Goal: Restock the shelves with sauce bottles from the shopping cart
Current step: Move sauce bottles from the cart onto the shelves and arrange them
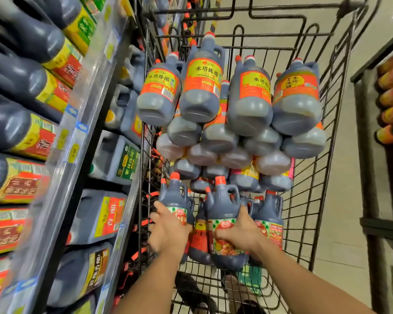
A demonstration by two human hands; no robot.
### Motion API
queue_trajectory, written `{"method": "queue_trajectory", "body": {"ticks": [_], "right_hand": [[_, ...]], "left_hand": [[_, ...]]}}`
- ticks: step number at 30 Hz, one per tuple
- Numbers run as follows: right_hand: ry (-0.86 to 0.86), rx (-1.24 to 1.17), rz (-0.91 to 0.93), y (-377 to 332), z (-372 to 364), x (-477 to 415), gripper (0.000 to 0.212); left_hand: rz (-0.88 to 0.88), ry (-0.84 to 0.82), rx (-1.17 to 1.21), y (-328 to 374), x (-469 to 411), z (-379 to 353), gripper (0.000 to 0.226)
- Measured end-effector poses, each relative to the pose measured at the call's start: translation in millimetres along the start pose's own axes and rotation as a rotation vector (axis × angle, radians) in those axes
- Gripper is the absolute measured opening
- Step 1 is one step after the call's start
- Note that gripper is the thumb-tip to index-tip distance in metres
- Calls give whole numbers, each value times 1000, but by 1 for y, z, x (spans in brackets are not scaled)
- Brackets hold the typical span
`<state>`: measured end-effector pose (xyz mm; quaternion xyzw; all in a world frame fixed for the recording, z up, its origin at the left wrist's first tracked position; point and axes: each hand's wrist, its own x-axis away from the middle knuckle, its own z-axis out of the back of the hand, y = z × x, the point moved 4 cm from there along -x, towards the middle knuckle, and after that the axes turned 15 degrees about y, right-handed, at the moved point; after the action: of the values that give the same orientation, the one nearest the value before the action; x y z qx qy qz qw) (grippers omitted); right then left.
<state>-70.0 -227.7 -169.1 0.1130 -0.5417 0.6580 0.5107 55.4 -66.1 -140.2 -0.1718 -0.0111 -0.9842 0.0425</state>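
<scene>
A black wire shopping cart [309, 200] is full of dark sauce bottles with red caps. My left hand [168, 232] grips one dark bottle [176, 198] with a green and red label at the cart's near left. My right hand [238, 232] grips a second such bottle [222, 200] beside it. Both bottles stand upright. A third bottle [270, 214] of the same kind stands to the right. Farther back, larger bottles with orange and yellow labels [202, 80] lie stacked in layers. The shelves [77, 137] on the left hold rows of dark bottles.
The shelf unit on the left carries square jugs [114, 155] on lower levels and price tags along its rails. Another shelf with orange-labelled bottles [390, 98] stands at the right. Pale tiled floor [345, 168] runs between cart and right shelf.
</scene>
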Motion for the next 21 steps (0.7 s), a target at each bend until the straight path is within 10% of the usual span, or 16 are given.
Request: {"method": "queue_trajectory", "body": {"ticks": [21], "right_hand": [[255, -138, 524, -116, 72, 96, 76]], "left_hand": [[-218, 157, 889, -23, 34, 132, 104]]}}
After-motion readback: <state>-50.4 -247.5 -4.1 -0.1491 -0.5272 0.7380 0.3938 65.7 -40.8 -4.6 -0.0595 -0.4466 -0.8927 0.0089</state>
